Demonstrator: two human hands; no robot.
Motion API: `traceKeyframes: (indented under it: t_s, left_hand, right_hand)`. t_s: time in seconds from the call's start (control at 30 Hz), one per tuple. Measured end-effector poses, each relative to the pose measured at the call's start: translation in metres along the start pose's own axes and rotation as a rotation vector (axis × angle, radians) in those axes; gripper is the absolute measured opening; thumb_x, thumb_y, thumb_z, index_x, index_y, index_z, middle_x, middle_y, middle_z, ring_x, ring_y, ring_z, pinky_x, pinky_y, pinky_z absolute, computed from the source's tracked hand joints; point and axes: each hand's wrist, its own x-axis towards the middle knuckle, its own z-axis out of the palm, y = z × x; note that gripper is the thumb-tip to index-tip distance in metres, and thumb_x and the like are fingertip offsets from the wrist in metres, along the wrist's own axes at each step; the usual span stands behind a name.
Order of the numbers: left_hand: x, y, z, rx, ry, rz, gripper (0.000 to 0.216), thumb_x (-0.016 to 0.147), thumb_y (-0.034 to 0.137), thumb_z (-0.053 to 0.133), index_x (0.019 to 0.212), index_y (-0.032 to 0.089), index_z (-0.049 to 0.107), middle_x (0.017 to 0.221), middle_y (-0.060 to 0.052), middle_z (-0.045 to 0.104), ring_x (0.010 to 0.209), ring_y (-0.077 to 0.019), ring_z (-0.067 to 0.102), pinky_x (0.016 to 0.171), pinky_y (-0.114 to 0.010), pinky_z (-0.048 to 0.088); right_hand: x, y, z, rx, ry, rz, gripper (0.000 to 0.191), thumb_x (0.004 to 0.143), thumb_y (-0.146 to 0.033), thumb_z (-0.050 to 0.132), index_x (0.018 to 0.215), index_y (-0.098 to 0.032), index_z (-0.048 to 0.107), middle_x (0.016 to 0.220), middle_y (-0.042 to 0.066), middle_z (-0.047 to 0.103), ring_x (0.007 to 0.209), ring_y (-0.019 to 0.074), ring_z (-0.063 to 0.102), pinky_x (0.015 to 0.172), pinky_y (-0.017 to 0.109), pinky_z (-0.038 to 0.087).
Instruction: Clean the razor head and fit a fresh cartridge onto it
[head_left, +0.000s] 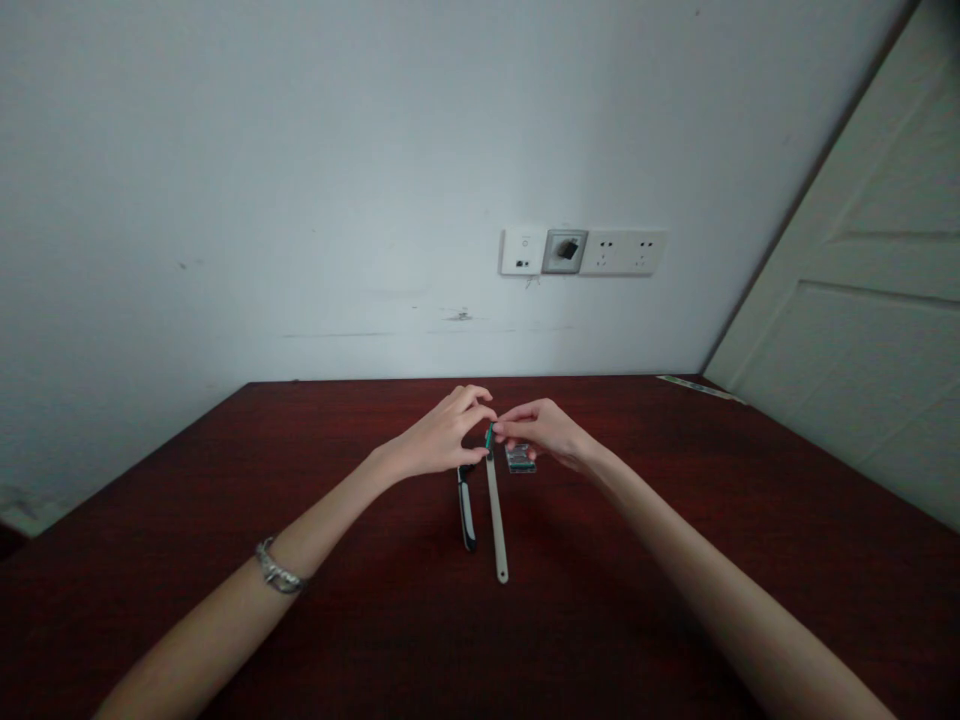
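Observation:
My left hand [448,432] curves around a small green piece [490,437], its index fingertip near the top and its thumb near the lower end. My right hand [546,430] pinches the same piece from the right side. What kind of thing the piece is, I cannot make out. Directly below it a long, narrow, pale strip [497,520] with a hole at its near end lies on the table; whether the two are joined is unclear. A slim grey-and-black handled tool [466,510] lies under my left thumb. Beside my right fingers sits a small clear case [520,460] with green parts.
The dark red-brown table [360,620] reaches back to a white wall [300,180]. Wall sockets [622,252] are set above its far edge. A thin printed strip [701,388] lies at the back right corner, near a white panelled door [862,300].

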Motion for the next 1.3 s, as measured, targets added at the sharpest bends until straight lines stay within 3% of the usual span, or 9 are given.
traceKeyframes:
  t_s: [0.3,0.4,0.47,0.57,0.7,0.9,1.13,1.3]
  left_hand:
    - [-0.001,0.000,0.002,0.020,0.001,0.011,0.035,0.078,0.021,0.059,0.113,0.022,0.056,0.127,-0.010,0.040,0.119,-0.0236,0.040,0.100,-0.041,0.037]
    - [-0.001,-0.004,0.001,-0.009,0.064,-0.005,0.039,0.078,0.021,0.061,0.116,0.023,0.056,0.127,-0.010,0.040,0.119,-0.0218,0.041,0.101,-0.039,0.037]
    - [-0.001,-0.007,0.000,-0.046,0.157,-0.063,0.035,0.077,0.023,0.063,0.112,0.021,0.059,0.123,-0.009,0.045,0.116,-0.0211,0.043,0.099,-0.038,0.038]
    - [0.002,-0.013,0.000,-0.190,0.254,-0.267,0.021,0.077,0.027,0.063,0.095,0.018,0.066,0.104,-0.007,0.059,0.095,-0.0185,0.055,0.084,-0.034,0.046]
    - [0.006,-0.017,0.010,-0.512,0.194,-0.498,0.023,0.078,0.033,0.061,0.086,0.013,0.069,0.083,-0.007,0.067,0.073,-0.0157,0.058,0.062,-0.027,0.048]
    - [0.008,-0.020,0.026,-0.825,0.188,-0.623,0.027,0.075,0.034,0.063,0.080,0.009,0.070,0.070,-0.006,0.065,0.060,-0.0111,0.054,0.047,-0.020,0.043]
    - [0.008,-0.017,0.025,-0.906,0.200,-0.688,0.022,0.071,0.030,0.067,0.077,0.009,0.071,0.066,-0.005,0.063,0.057,-0.0092,0.052,0.044,-0.019,0.040]
    - [0.006,-0.022,0.021,-0.842,0.158,-0.647,0.020,0.070,0.029,0.068,0.072,0.009,0.071,0.061,-0.004,0.062,0.053,-0.0090,0.052,0.044,-0.020,0.039]
  right_hand:
    - [0.001,0.001,0.002,0.007,0.008,0.033,0.021,0.068,-0.031,0.069,0.075,-0.011,0.068,0.076,0.008,0.069,0.059,0.0096,0.058,0.038,0.015,0.037]
    - [0.002,0.002,-0.001,0.061,0.051,0.041,0.019,0.068,-0.028,0.069,0.075,-0.011,0.068,0.075,0.007,0.069,0.059,0.0097,0.058,0.037,0.015,0.037]
    - [0.004,0.004,-0.003,0.119,0.095,0.033,0.018,0.069,-0.028,0.068,0.076,-0.011,0.068,0.076,0.008,0.069,0.061,0.0095,0.059,0.037,0.013,0.036]
    - [0.005,0.006,-0.004,0.211,0.152,0.000,0.018,0.069,-0.028,0.069,0.078,-0.012,0.067,0.079,0.007,0.069,0.064,0.0093,0.060,0.037,0.012,0.035]
    - [0.006,0.006,0.000,0.326,0.216,-0.012,0.017,0.068,-0.025,0.070,0.080,-0.013,0.066,0.077,0.005,0.069,0.066,0.0099,0.062,0.040,0.012,0.039]
    - [0.007,0.006,0.007,0.377,0.215,-0.060,0.020,0.063,-0.024,0.074,0.076,-0.011,0.066,0.070,0.004,0.067,0.063,0.0104,0.063,0.038,0.012,0.041]
    - [0.009,0.008,0.011,0.355,0.252,-0.096,0.022,0.060,-0.028,0.076,0.073,-0.013,0.066,0.066,0.004,0.067,0.060,0.0115,0.062,0.036,0.014,0.042]
    - [0.008,0.012,0.003,0.131,0.219,-0.197,0.025,0.064,-0.029,0.071,0.084,-0.014,0.065,0.073,0.004,0.068,0.063,0.0144,0.063,0.038,0.018,0.046]
